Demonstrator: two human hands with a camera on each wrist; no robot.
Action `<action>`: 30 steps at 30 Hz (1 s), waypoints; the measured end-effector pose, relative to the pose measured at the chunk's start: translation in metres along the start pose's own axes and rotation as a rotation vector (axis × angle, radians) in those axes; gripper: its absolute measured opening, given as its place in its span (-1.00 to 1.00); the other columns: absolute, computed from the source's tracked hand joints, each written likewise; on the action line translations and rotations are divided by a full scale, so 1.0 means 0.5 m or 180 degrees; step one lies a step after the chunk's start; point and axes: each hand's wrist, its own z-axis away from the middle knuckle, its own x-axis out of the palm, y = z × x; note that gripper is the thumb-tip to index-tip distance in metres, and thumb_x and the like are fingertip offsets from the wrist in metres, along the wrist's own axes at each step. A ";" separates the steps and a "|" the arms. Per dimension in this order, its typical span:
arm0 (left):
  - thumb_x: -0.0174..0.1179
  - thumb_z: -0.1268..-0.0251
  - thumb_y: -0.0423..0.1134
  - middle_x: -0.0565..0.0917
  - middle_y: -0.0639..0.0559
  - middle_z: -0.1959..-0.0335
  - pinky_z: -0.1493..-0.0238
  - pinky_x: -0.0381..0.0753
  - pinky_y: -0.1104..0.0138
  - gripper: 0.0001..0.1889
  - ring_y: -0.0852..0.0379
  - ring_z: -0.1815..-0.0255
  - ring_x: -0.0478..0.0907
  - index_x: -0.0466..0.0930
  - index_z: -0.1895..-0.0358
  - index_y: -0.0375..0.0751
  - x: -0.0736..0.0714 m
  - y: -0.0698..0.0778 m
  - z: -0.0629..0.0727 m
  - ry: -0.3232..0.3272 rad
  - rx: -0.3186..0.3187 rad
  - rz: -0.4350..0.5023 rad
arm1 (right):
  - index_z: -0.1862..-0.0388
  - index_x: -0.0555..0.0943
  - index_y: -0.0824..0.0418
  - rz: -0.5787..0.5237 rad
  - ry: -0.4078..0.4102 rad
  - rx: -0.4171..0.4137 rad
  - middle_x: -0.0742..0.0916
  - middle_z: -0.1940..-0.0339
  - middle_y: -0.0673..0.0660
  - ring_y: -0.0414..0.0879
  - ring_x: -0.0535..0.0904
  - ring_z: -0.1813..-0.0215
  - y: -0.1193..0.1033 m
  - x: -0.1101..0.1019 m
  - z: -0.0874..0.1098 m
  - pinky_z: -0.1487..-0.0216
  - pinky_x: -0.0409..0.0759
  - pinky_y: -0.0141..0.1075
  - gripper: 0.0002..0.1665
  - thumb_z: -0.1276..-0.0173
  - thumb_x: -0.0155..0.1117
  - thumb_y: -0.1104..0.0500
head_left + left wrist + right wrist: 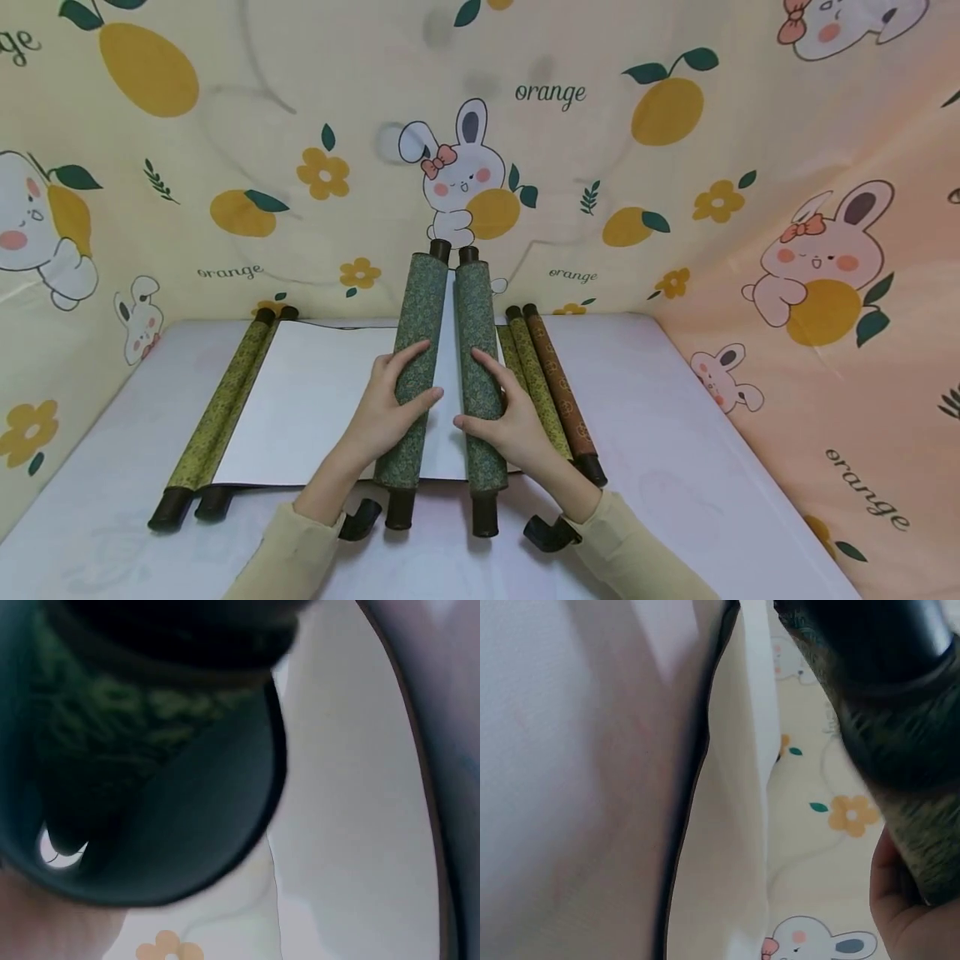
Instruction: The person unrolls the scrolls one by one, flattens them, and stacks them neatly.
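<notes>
Side by side, two green speckled scroll rolls with dark end knobs stand over a white sheet (337, 400), a strip of white paper between them. My left hand (386, 412) grips the left roll (423, 312), thumb on its inner side. With fingers and thumb round it, my right hand (513, 421) holds the right roll (474, 312). In the left wrist view the end of the left roll (217, 817) looks like a hollow tube with a dark knob inside. The right wrist view shows the right roll (907, 772) with part of the hand (915, 922) below it.
Two yellow-green rollers (225, 400) lie along the white sheet's left side. On the right are more yellow-green rollers (536, 383) and a brown patterned roller (562, 383). Dark curved pieces (550, 535) hang by both wrists. A printed cloth (562, 167) rises behind the white table (660, 467).
</notes>
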 end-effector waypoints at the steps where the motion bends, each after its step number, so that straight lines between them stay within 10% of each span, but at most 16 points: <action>1: 0.39 -0.39 -0.25 0.22 -0.29 -0.39 -0.38 0.28 -0.25 -0.22 -0.27 -0.41 0.26 0.25 -0.61 0.11 0.001 -0.001 0.000 0.0015 0.0026 -0.0039 | -0.64 0.26 -0.25 0.0004 0.0012 -0.0027 0.33 -0.57 0.16 0.20 0.46 -0.36 0.001 0.000 0.000 -0.16 0.61 0.10 0.09 -0.25 0.58 0.25; 17: 0.26 -0.30 -0.56 0.20 -0.16 -0.59 -0.47 0.07 -0.26 -0.19 -0.22 -0.59 0.03 0.21 -0.58 -0.04 -0.012 -0.010 -0.002 0.0189 0.0490 0.0144 | -0.57 0.30 -0.03 -0.0134 0.0109 -0.0312 0.42 -0.47 0.27 0.17 0.49 -0.27 -0.026 -0.023 -0.006 -0.15 0.57 -0.01 0.02 -0.20 0.41 0.53; 30: 0.24 -0.40 -0.49 0.15 -0.20 -0.54 -0.35 0.28 -0.21 -0.23 -0.20 -0.43 0.26 0.20 -0.61 0.02 -0.062 -0.007 -0.002 0.0145 0.0529 0.0222 | -0.65 0.28 -0.07 0.0017 0.0055 -0.0501 0.26 -0.68 -0.01 0.03 0.15 -0.66 -0.040 -0.050 -0.008 -0.56 0.17 0.18 0.03 -0.30 0.34 0.52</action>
